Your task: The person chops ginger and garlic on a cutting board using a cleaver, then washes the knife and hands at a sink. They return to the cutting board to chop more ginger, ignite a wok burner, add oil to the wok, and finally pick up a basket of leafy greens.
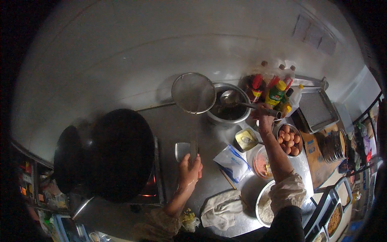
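My left hand (190,171) is closed on the handle of a round mesh strainer (193,93), whose mesh stands beside a metal pot (229,118). A metal blade (182,151) lies just left of that handle; whether it is held too, I cannot tell. My right hand (264,113) grips the tubular handle of a metal ladle (231,97), its bowl over the dark contents of the pot. Sauce bottles (275,94) stand just beyond my right hand. Below my right forearm are a bowl of brown eggs (289,140) and a square container of yellowish contents (246,139).
A large black wok (122,154) sits on the stove at left, with a glow beneath. A cloth (222,208), a white packet (232,163) and a bowl of white powder (265,205) lie on the metal counter. A metal tray (319,110) is at right.
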A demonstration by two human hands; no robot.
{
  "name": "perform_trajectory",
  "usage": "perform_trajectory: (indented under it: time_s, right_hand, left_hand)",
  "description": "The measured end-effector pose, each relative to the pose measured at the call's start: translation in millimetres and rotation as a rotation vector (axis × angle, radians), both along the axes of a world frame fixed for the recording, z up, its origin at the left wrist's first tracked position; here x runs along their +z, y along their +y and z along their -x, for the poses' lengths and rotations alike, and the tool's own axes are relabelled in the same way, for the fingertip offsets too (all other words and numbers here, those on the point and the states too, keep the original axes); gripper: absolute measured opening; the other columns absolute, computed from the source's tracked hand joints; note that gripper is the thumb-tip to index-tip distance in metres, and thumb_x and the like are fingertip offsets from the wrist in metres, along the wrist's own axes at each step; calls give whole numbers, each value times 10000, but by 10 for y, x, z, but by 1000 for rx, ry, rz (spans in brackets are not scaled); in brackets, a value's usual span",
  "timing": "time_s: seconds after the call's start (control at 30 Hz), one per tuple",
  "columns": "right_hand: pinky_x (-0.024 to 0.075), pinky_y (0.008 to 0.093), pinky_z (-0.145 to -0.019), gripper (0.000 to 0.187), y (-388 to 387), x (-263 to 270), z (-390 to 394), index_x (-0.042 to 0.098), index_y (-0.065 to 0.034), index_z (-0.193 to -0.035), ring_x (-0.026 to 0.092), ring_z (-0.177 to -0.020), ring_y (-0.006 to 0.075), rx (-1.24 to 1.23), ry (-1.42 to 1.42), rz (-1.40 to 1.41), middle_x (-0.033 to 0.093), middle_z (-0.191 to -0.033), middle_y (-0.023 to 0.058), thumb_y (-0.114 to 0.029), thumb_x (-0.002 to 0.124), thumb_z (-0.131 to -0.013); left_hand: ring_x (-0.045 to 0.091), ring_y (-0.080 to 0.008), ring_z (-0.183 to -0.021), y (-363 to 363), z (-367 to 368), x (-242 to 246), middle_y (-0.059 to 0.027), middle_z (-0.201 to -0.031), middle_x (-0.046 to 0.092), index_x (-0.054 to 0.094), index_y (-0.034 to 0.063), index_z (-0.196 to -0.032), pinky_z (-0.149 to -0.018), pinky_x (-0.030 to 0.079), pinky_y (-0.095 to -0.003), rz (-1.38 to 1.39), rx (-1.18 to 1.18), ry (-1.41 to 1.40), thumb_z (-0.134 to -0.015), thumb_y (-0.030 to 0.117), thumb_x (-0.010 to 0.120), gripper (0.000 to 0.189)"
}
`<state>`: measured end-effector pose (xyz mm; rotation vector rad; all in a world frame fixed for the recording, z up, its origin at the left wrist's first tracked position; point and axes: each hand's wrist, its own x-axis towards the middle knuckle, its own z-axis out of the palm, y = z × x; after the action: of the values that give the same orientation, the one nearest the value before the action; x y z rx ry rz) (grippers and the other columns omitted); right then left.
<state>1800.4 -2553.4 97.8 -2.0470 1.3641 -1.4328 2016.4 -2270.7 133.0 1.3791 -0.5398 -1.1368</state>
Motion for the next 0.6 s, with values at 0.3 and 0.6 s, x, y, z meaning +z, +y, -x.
perform_trajectory:
  time_s: [0.3,0.6]
  right_hand:
    - [493,271,-456,254,-13,102,193,539,-7,-967,636,-569,204,258,-696,-276,632,-710,123,-216,556,-823]
    - [491,283,-478,226,47,134,243,557,-23,-920,615,-554,184,188,-678,-303,607,-700,92,-223,560,-813]
  left_hand:
    - [405,-70,-385,0,4,-65,12,-548,454,505,68,-888,-338,273,-225,23,36,40,-889,206,540,142]
    - [406,-74,-403,81,35,-122,10,-562,466,490,59,-963,-352,291,-230,8,38,22,-882,239,571,213]
